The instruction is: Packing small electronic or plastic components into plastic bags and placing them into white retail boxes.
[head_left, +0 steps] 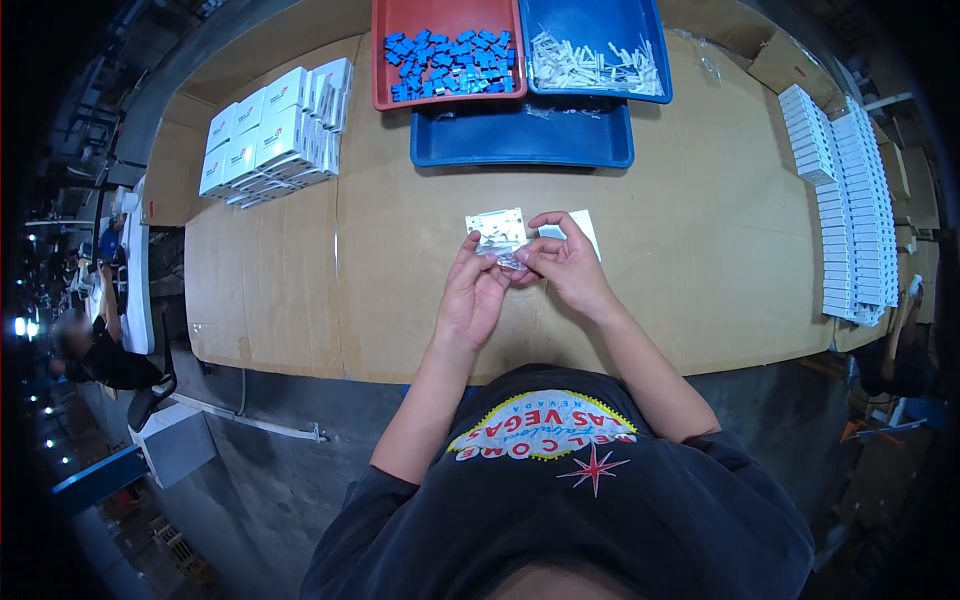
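Note:
In front of me, over the middle of the cardboard-covered table, both hands meet at a white plastic housing (497, 226) with small details on its face. My left hand (472, 305) is closed on its left and lower edge, thumb toward the middle. With fingers curled, my right hand (572, 268) pinches at the near right corner. A small shiny, translucent bit (509, 260) shows between the fingertips; its kind is too small to make out. Partly covered by my right hand, a flat white panel (583, 228) lies on the table.
Beyond are a red tray (378, 88) of blue parts, a blue tray (655, 95) of white pieces, and another blue tray (520, 150) in front. White boxes (255, 140) are stacked left; rows of white housings (850, 210) stand right. A person (115, 345) sits far left.

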Demonstrator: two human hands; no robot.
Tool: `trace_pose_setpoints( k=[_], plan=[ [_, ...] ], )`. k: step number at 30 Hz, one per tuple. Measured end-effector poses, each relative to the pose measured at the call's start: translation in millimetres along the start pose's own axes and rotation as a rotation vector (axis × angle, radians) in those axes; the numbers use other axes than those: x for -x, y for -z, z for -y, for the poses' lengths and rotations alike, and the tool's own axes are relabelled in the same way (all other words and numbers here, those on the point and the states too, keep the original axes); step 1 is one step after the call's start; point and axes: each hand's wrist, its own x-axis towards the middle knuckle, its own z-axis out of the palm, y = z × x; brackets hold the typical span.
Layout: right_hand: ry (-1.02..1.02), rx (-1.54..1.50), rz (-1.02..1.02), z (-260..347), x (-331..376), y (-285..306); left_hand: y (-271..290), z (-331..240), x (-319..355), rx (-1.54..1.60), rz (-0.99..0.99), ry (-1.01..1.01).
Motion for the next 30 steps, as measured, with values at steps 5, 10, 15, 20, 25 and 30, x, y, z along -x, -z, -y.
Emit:
trace_pose_setpoints(
  k=[5,10,15,20,25,30],
  plan=[
    [0.006,-0.012,-0.007,0,-1,-4,1,-5,-2,-0.192,0.061,-0.058],
    [0.065,0.012,-0.005,6,1,-6,-10,-11,2,-0.505,0.046,-0.227],
    [0.086,0.184,0.046,6,1,1,-16,-21,6,-0.738,0.116,-0.167],
    [0.035,0.261,0.095,1,1,1,-1,-29,-1,-0.842,0.19,-0.056],
    [0.063,0.374,0.047,-6,-6,2,-4,-32,-5,-1.045,0.091,-0.118],
    [0.312,0.696,-0.081,0,-23,4,-12,-37,-12,-1.466,-0.02,-0.403]
  ],
)
